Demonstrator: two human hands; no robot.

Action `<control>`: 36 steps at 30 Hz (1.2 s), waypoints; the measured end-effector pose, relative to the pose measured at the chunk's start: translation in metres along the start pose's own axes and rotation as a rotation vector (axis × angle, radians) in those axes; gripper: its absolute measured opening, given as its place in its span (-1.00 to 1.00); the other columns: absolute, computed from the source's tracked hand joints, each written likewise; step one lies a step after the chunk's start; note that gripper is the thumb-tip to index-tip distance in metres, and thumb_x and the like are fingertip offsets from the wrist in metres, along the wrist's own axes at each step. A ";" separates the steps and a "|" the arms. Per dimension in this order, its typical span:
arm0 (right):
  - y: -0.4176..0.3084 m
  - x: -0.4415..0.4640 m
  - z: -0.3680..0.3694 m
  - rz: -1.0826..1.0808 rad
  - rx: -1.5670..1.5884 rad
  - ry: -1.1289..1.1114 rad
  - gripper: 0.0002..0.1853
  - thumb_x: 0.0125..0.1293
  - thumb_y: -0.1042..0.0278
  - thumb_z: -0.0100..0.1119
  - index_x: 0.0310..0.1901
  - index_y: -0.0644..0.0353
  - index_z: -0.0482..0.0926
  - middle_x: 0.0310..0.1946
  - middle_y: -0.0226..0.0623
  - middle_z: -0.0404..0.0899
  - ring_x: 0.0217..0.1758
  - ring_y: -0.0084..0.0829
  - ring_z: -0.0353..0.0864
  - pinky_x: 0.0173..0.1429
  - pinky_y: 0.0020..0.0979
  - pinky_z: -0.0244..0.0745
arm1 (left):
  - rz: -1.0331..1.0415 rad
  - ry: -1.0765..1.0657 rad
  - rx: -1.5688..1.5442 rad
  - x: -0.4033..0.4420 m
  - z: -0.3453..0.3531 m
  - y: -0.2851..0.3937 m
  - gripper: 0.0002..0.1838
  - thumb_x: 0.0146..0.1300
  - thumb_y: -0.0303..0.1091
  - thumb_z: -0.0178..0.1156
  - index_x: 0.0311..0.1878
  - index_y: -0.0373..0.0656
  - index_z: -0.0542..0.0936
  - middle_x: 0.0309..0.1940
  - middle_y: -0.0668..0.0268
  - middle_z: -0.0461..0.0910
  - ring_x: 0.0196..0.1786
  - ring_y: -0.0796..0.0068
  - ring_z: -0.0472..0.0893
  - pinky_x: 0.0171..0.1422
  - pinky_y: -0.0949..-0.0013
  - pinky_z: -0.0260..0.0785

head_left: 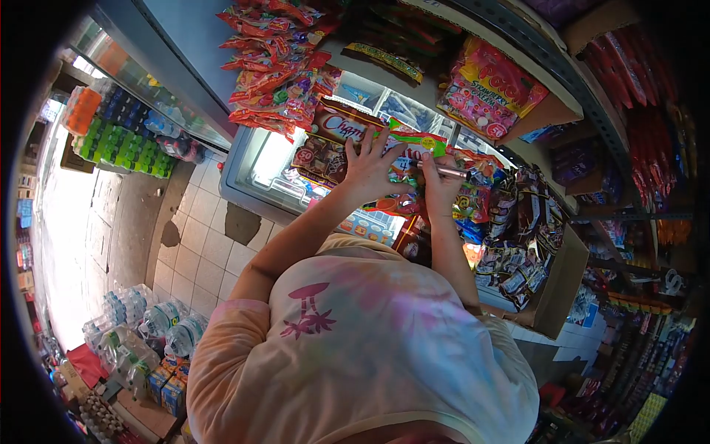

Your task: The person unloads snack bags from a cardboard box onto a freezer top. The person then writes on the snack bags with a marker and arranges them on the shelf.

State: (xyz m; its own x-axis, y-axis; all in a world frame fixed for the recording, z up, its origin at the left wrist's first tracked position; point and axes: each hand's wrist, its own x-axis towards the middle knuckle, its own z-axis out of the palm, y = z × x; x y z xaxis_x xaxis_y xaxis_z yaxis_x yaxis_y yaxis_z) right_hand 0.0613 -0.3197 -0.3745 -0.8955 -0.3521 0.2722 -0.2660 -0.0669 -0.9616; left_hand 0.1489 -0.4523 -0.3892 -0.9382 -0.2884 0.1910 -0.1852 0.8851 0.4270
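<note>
My left hand (pixel 373 174) lies with fingers spread across candy bags on the glass-topped freezer. Beneath it is a brown candy bag (pixel 319 154), its printed name partly covered by my fingers. Under my fingertips and to the right is a green-and-red candy bag (pixel 421 139). My right hand (pixel 441 194) grips a pinkish metallic marker (pixel 452 172), its front end pointing left at the green-and-red bag. Whether the tip touches the bag I cannot tell.
Red candy packs (pixel 277 66) hang at the freezer's far left. A pink candy bag (pixel 492 89) stands on the shelf above. An open cardboard box (pixel 560 281) with dark wrapped sweets sits to the right. Water bottles (pixel 166 318) stand on the floor at left.
</note>
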 end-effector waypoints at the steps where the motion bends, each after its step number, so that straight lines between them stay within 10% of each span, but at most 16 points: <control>1: 0.002 0.000 -0.001 0.000 -0.001 0.001 -0.77 0.19 0.38 0.29 -0.52 0.23 0.46 -0.60 -0.38 0.55 -0.54 -0.69 0.44 -0.45 -0.60 0.30 | 0.001 0.006 -0.001 0.000 0.001 0.000 -0.02 -0.25 0.43 0.25 0.29 0.18 0.32 0.42 0.06 -0.04 0.46 -0.08 -0.12 0.30 -0.44 -0.33; 13: 0.017 0.008 -0.018 0.101 0.132 0.010 -0.87 0.21 0.45 0.24 -0.41 0.24 0.47 -0.52 -0.35 0.58 -0.50 -0.65 0.48 -0.43 -0.57 0.36 | 0.019 0.149 -0.016 -0.006 -0.003 0.002 -0.01 -0.19 0.32 0.30 0.31 0.02 0.25 0.39 0.02 -0.01 0.44 -0.05 -0.04 0.29 -0.38 -0.22; 18: -0.017 -0.001 -0.038 -0.049 0.236 0.056 -0.74 0.30 0.43 0.10 -0.02 0.32 0.45 -0.12 -0.18 0.55 -0.14 -0.49 0.55 -0.02 -0.41 0.48 | -0.076 0.322 -0.356 -0.044 -0.018 -0.016 -0.17 -0.01 0.04 0.33 0.30 -0.07 0.24 0.30 0.03 0.16 0.28 0.10 0.26 0.30 -0.05 0.04; 20: -0.004 -0.010 -0.051 -0.105 0.197 0.047 -0.70 0.31 0.49 0.08 0.05 0.35 0.42 -0.06 -0.17 0.49 -0.07 -0.43 0.53 0.04 -0.38 0.45 | -0.315 0.179 -1.110 -0.067 -0.008 -0.022 -0.26 0.10 -0.04 0.29 0.29 -0.12 0.24 0.19 0.08 0.29 0.17 0.26 0.38 0.22 0.13 0.19; 26: -0.002 -0.040 -0.044 -0.041 -0.292 -0.203 -0.70 0.20 0.60 0.17 -0.03 0.22 0.43 -0.16 -0.28 0.52 -0.08 -0.47 0.53 0.00 -0.52 0.41 | -0.809 -0.312 -1.443 -0.086 -0.003 -0.015 -0.41 0.17 -0.09 0.22 0.20 -0.11 0.31 -0.08 0.23 0.51 -0.01 0.48 0.44 -0.01 0.32 0.29; 32: 0.001 -0.045 -0.032 -0.155 -0.222 -0.196 -0.67 0.21 0.65 0.10 0.00 0.20 0.37 -0.12 -0.28 0.44 -0.01 -0.47 0.48 0.04 -0.49 0.40 | -0.411 -0.127 -1.529 -0.078 -0.009 -0.004 -0.41 0.15 -0.47 0.21 0.25 -0.17 0.23 -0.04 0.36 0.51 -0.02 0.50 0.48 0.05 0.33 0.33; 36: 0.014 -0.037 -0.028 0.132 0.471 -0.058 -0.58 0.18 0.72 0.06 0.05 0.16 0.28 -0.05 -0.23 0.45 0.07 -0.41 0.47 0.14 -0.43 0.36 | -0.113 -0.021 -1.476 -0.071 -0.046 0.014 -0.26 0.19 -0.52 0.14 0.40 -0.10 0.04 0.22 0.30 0.31 0.18 0.43 0.40 0.22 0.34 0.30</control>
State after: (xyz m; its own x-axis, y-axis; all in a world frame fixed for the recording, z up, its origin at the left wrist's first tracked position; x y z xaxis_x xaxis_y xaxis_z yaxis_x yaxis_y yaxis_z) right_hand 0.0811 -0.2816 -0.3971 -0.8857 -0.4367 0.1578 0.0503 -0.4280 -0.9024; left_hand 0.2267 -0.4360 -0.3561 -0.9458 -0.3123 0.0894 0.1899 -0.3083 0.9322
